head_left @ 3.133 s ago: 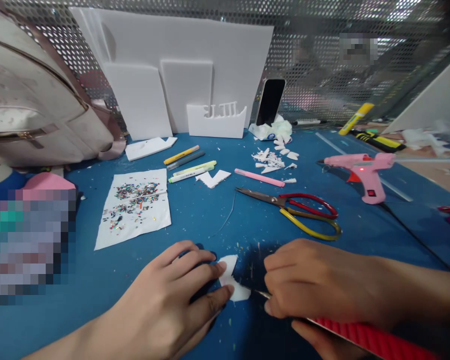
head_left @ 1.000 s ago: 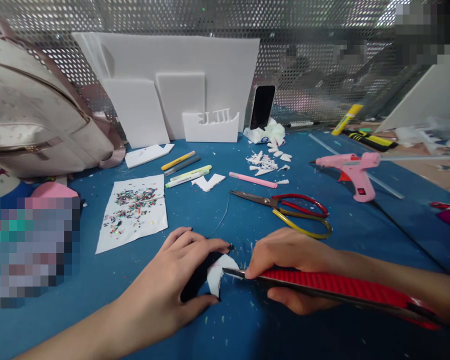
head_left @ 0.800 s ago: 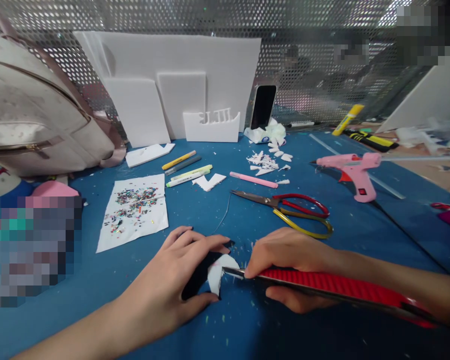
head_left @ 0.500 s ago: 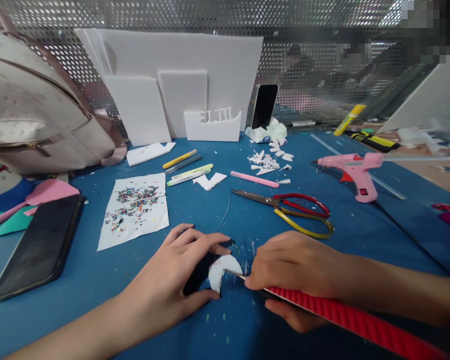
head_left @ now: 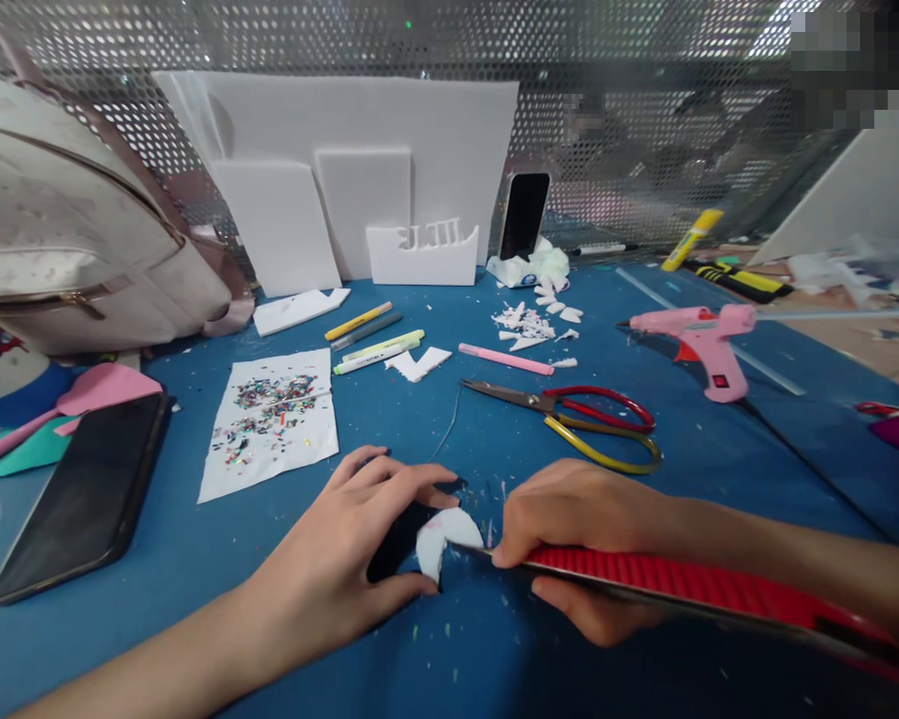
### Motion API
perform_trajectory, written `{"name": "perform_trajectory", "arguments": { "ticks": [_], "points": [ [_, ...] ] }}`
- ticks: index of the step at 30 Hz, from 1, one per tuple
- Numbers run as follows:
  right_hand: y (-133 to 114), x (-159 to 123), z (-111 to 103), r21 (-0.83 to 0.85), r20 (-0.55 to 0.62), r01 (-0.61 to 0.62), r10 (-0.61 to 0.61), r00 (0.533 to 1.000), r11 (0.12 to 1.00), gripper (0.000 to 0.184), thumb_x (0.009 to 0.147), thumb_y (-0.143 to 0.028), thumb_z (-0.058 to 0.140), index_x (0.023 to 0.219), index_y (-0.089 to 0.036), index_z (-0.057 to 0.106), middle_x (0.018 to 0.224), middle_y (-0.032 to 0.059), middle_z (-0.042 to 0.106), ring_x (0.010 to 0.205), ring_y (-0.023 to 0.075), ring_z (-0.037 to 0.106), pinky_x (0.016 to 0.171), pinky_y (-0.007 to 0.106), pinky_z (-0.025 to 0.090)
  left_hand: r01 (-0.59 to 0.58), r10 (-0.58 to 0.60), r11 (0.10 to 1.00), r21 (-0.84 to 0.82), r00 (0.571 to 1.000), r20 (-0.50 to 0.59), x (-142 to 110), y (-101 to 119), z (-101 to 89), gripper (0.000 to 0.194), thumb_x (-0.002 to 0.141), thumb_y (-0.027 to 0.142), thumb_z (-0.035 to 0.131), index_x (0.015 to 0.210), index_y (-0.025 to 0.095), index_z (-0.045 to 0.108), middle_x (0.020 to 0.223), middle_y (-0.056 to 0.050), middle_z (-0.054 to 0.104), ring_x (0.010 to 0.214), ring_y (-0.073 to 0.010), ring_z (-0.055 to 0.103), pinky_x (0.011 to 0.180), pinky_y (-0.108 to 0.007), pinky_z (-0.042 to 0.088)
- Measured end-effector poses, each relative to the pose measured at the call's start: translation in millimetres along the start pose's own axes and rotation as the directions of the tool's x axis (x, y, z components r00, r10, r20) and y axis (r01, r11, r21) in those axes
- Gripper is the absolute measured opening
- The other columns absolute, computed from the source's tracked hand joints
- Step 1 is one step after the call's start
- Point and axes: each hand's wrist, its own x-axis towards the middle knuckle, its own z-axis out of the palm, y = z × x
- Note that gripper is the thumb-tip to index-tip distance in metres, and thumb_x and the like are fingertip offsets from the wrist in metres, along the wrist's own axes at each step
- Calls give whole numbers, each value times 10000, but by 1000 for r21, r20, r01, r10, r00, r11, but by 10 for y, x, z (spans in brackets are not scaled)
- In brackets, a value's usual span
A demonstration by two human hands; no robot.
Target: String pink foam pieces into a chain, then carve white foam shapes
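Note:
On the blue tabletop lies a small white foam piece, curved with a notch cut into it. My left hand steadies it from the left, thumb at its lower edge and fingertips at its upper edge. In my right hand is a red-handled utility knife, its ribbed handle running back under the forearm. The blade touches the foam piece's lower right edge near the notch. Above my right hand lie scissors with one red and one yellow handle loop.
A paper sheet of glitter bits and a black phone lie left. Markers and foam scraps are further back. A pink glue gun rests right, its cable trailing. White foam boards stand behind, beside a backpack.
The knife's rear end has swung up and away from me, while its tip stays at the foam piece. My left hand holds its place. The view has shifted slightly.

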Motion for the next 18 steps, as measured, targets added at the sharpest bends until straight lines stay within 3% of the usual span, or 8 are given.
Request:
{"name": "perform_trajectory", "arguments": {
  "ticks": [10,18],
  "points": [
    [127,-125,186,25,-206,103,-96,974,994,243,843,-234,522,1074,-183,576,731,19,664,584,142,603,573,246,466,20,-20,1000,-24,1000,-10,-31,-27,40,734,846,283,779,1425,314,329,1299,-43,669,1243,-270,569,1206,-570,164],
    [14,-134,271,38,-212,-37,45,976,999,214,834,-210,521,1047,-199,543,737,-1,658,553,122,576,536,225,427,71,-63,993,92,994,-92,-36,78,116,622,851,360,777,1324,284,381,1182,-44,669,1106,-268,610,1133,-552,248]
  ]
}}
